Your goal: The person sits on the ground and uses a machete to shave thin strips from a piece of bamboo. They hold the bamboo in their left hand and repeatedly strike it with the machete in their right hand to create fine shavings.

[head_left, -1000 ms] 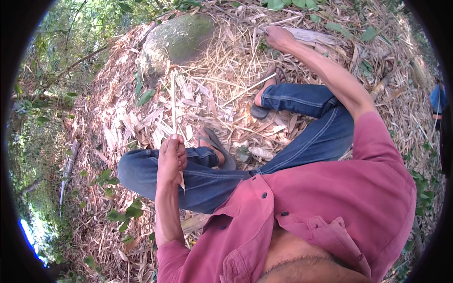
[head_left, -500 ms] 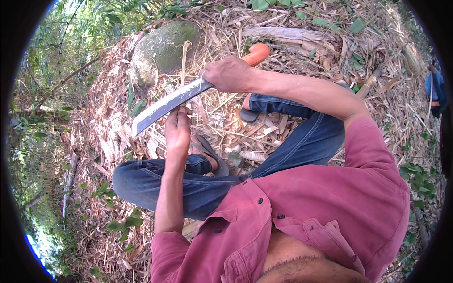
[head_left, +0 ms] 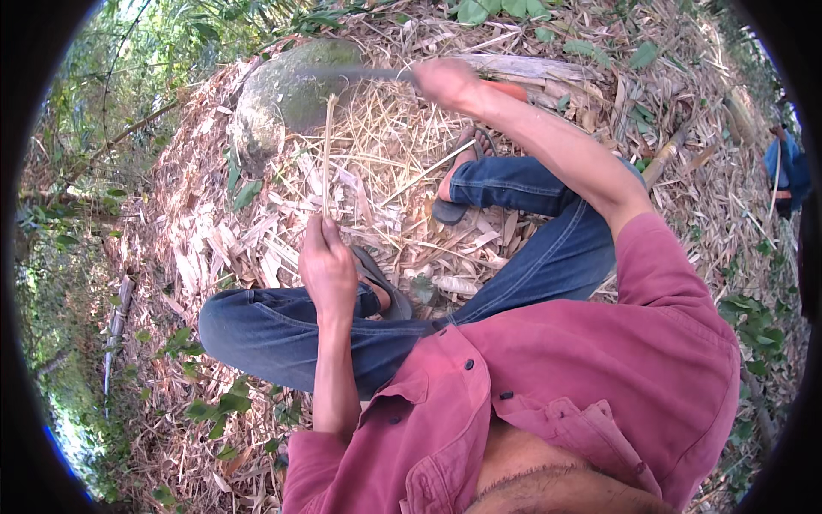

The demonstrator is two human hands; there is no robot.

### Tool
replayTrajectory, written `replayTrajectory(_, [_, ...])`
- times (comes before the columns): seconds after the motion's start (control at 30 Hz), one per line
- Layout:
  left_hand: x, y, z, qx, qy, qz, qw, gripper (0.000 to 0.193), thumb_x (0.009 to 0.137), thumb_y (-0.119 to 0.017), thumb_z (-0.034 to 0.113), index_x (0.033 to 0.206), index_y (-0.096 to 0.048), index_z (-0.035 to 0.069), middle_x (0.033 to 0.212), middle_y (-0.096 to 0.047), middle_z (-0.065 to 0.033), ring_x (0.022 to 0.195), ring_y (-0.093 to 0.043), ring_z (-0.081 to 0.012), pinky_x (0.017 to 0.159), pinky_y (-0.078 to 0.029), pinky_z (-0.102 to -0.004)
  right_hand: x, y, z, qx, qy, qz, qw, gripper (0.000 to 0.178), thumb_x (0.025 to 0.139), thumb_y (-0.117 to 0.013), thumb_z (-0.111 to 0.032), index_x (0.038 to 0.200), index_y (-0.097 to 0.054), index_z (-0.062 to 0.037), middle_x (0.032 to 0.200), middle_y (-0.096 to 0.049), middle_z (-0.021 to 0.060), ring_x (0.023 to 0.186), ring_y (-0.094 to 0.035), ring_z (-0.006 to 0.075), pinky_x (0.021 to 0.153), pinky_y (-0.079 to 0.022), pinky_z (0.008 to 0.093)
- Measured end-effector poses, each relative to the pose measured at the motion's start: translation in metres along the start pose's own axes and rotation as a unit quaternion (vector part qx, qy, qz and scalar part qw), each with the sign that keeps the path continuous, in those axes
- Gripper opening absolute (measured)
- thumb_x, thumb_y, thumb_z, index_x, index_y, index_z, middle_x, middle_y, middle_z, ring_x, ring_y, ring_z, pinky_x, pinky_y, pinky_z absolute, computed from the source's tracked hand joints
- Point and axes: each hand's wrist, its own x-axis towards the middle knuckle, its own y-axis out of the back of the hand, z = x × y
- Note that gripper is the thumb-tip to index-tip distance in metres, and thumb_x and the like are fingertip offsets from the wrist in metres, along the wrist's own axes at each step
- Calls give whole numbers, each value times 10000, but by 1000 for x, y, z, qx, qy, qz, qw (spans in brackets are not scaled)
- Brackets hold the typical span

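A thin, pale strip of split bamboo (head_left: 327, 163) stands up from my left hand (head_left: 330, 270), whose fingers are pinched round its near end. Its far tip reaches the edge of a mossy boulder. My right hand (head_left: 448, 83), smeared by motion, is closed on a machete (head_left: 368, 74). The blade points left across the boulder, edge-on and blurred, apart from the strip. Behind the hand the orange handle (head_left: 507, 89) shows in part.
The mossy boulder (head_left: 300, 90) sits ahead, left of middle. Pale shavings (head_left: 385, 137) and dry leaves cover the ground round my sandalled feet. A weathered log (head_left: 539, 66) lies beyond my right hand. A blue bundle (head_left: 786, 167) is at the far right.
My right hand has swung the machete forward, off the strip, its blade turning to point left. My left hand has drawn the bamboo strip slightly nearer, showing more of its length.
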Motion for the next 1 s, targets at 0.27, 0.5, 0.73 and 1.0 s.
replayTrajectory(0.27, [5,3,-9,217,-53,42,974,156,929,-458,186,907,-527,47,663,-579,-172,592,-571,-368,500,-412,-454,-31,10,-10,42,49,70,995,185,902,-520,-209,809,-578,-61,634,-569,67,506,-558,154,436,-478,308])
replayTrajectory(0.5, [29,-9,19,281,-13,39,959,200,920,-473,190,953,-593,34,744,-625,-208,681,-602,-390,578,-458,-468,-56,-24,-71,51,236,214,946,72,833,-527,-120,853,-535,-52,731,-570,80,588,-631,199,475,-508,319])
replayTrajectory(0.73, [24,-6,23,250,-63,82,963,156,892,-500,157,905,-582,24,677,-613,-203,628,-607,-386,546,-462,-468,-50,-28,-81,58,209,229,949,75,790,-519,-95,836,-550,-45,713,-582,90,603,-645,232,490,-520,342])
replayTrajectory(1.0, [16,-1,26,219,-76,85,969,155,908,-484,152,882,-556,18,670,-602,-201,633,-592,-380,567,-439,-470,-33,-17,-50,-21,114,182,976,138,861,-445,-117,876,-559,-41,650,-556,65,540,-603,197,463,-516,356])
